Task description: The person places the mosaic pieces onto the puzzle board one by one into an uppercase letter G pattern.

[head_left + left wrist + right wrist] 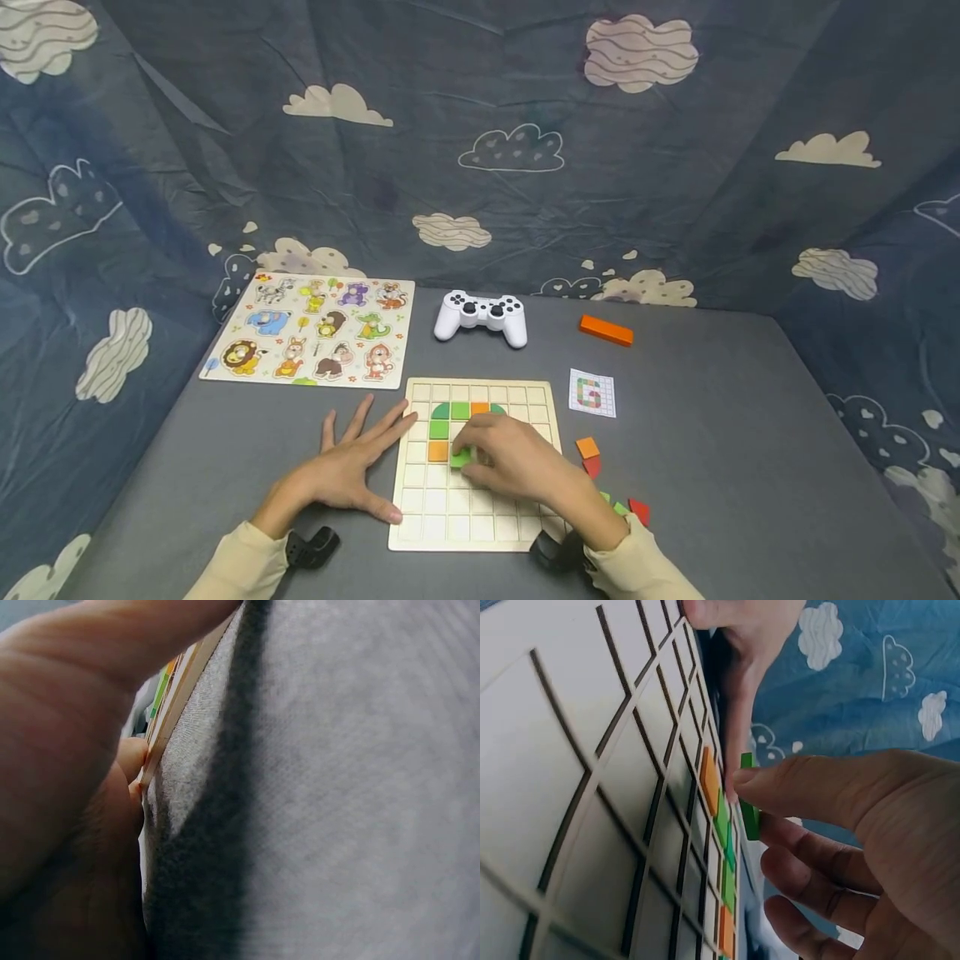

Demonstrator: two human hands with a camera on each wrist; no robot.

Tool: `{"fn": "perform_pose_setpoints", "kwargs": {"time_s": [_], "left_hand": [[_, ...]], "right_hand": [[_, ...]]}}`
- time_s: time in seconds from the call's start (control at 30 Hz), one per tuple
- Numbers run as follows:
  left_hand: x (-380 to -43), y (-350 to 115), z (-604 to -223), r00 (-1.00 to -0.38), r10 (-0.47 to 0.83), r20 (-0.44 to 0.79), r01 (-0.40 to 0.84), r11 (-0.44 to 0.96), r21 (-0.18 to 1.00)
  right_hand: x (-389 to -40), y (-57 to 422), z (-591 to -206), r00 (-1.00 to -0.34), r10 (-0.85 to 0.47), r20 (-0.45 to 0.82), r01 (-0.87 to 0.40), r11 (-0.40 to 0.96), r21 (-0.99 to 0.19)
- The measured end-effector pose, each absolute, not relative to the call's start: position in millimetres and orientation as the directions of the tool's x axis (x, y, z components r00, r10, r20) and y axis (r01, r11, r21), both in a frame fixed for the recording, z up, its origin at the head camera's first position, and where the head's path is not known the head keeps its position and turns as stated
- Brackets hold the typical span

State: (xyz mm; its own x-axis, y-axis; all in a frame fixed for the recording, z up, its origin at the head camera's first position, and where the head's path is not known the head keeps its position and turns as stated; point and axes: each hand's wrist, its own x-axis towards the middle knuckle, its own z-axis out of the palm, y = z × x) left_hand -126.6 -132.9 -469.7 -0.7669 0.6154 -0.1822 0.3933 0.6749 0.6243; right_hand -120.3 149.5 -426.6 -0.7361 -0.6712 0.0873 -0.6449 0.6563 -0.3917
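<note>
My right hand (517, 458) is over the middle of a wooden grid board (468, 527). Thumb and fingertips pinch a light green square tile (748, 806), held just off the grid in the right wrist view. Set in the board are a rounded dark green tile (441, 411), a green square (461, 410), an orange square (480, 408) and another dark green tile (498, 409) along one row. Below the left corner lie a green square (438, 430) and an orange one (438, 451). With fingers spread, my left hand (348, 471) touches the board's left edge.
Loose orange (588, 448), red (639, 511) and green tiles lie right of the board, partly behind my right forearm. A pattern card (592, 393) and an orange block (606, 330) are farther back. Behind the board sit a white game controller (482, 318) and an animal puzzle (307, 329).
</note>
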Motion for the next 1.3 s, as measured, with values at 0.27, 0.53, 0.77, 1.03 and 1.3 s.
{"fn": "perform_pose_setpoints", "kwargs": {"time_s": [0.27,0.53,0.77,1.03,1.3], "left_hand": [[-126,-133,-471,-0.767,0.616,-0.181,0.396,0.676,0.622],[-126,-133,-471,-0.765,0.624,-0.159,0.412,0.664,0.624],[-126,-133,-470,-0.768,0.615,-0.178,0.398,0.676,0.620],[-127,-132,-469,-0.766,0.617,-0.180,0.397,0.675,0.623],[-126,-132,-468,-0.769,0.614,-0.179,0.398,0.679,0.617]], "right_hand": [[-119,134,-428,-0.706,-0.702,0.089,-0.675,0.630,-0.385],[-116,129,-436,-0.698,-0.710,0.093,-0.698,0.647,-0.308],[-113,124,-441,-0.672,-0.735,0.087,-0.721,0.624,-0.299],[-112,121,-442,-0.672,-0.736,0.086,-0.728,0.635,-0.259],[-112,122,-444,-0.680,-0.726,0.104,-0.726,0.646,-0.235]]}}
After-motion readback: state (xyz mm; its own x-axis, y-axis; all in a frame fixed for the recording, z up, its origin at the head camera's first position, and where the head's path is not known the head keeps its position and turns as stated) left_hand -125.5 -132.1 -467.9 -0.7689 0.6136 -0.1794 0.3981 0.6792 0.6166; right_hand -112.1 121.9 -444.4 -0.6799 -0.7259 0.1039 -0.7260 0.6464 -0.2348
